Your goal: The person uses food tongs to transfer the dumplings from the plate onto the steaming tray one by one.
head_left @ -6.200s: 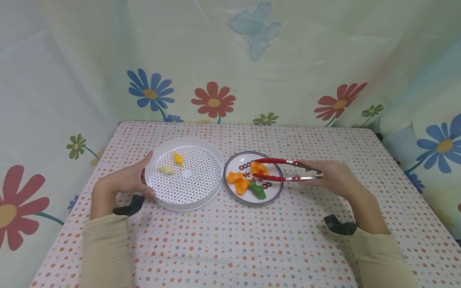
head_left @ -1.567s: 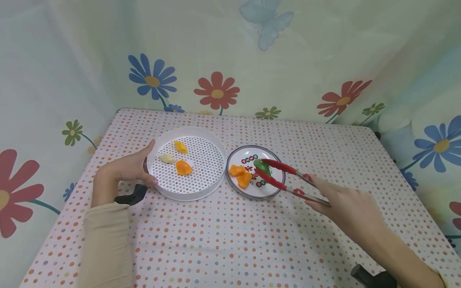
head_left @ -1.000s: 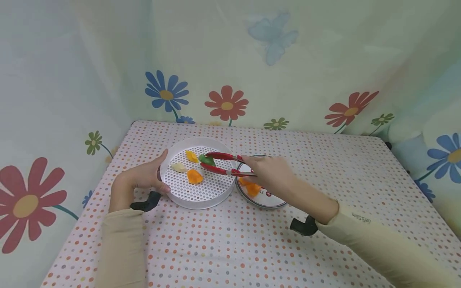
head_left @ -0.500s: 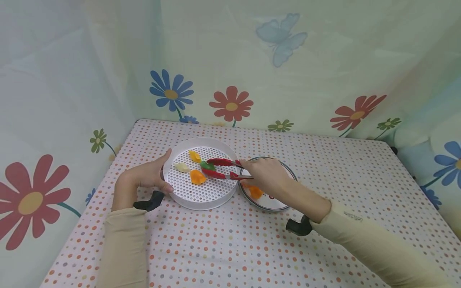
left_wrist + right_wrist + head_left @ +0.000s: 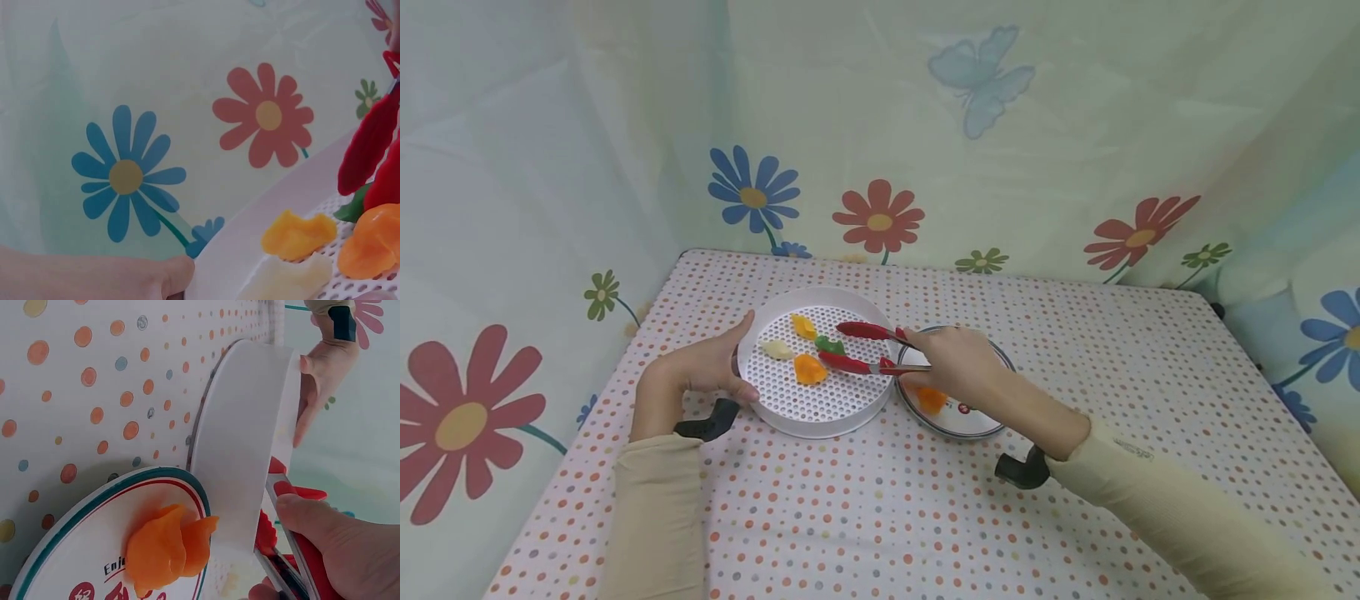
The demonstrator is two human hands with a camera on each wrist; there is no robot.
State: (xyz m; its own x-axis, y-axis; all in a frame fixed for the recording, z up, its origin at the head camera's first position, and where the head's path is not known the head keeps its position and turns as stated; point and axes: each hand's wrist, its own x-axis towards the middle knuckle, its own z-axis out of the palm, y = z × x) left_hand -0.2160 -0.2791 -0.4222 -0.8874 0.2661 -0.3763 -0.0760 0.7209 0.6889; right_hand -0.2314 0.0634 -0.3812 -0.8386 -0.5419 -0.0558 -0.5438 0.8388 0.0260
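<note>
My left hand [image 5: 703,362] holds the left side of a white round steamer basket [image 5: 820,427], thumb and fingers spread along its wall. On its perforated floor lie a white dumpling [image 5: 777,349], a yellow dumpling [image 5: 803,326], an orange dumpling [image 5: 809,369] and a green dumpling [image 5: 827,340]. Gripped in my right hand [image 5: 958,362] are red-tipped metal tongs [image 5: 867,331], reaching over the basket's right wall. Their arms stand apart, tips just right of the green dumpling. In the left wrist view a red tip [image 5: 370,147] partly covers the green dumpling [image 5: 354,206].
Right of the basket, close to its wall, stands a rimmed plate [image 5: 958,434], partly under my right hand. Orange dumplings [image 5: 164,553] lie on it. A dotted cloth [image 5: 850,517] covers the table, with a flowered curtain [image 5: 1000,183] behind.
An orange dumpling, then the green one, have gone from plate to basket in the tongs. In the last half second the tongs have spread, leaving the green dumpling on the basket floor.
</note>
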